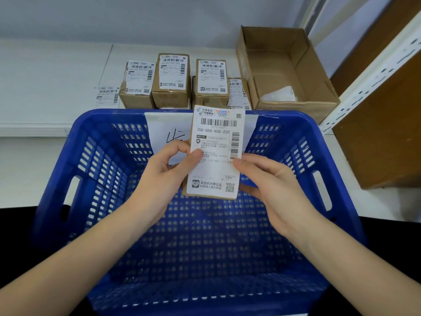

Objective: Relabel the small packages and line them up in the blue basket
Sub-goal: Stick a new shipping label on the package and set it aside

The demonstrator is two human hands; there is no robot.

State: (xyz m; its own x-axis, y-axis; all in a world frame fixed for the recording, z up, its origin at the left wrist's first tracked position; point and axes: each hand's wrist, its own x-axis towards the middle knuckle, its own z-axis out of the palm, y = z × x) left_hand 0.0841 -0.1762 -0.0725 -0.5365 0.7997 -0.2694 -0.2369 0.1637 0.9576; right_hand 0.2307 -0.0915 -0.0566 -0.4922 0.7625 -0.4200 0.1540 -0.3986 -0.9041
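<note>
Head view: both hands hold one small package (pixel 214 153) above the blue basket (pixel 100 160). A white shipping label (pixel 216 137) covers the upper face of this package. The left hand (pixel 164 176) grips the left edge, thumb pressed on the label and fingers (pixel 180 145) curled behind. The right hand (pixel 273 185) grips the right edge, thumb on the label and fingers beneath.

No packages lie in the visible interior of the blue basket. A white paper sign (pixel 164 128) with handwriting hangs on its far wall.

Behind the basket, four labelled packages (pixel 170 80) stand close together on the white table (pixel 45 83). A loose label (pixel 106 96) lies flat just left of them. An open cardboard box (pixel 284 65) sits right of the group and contains white material (pixel 282 93) at its near end.
</note>
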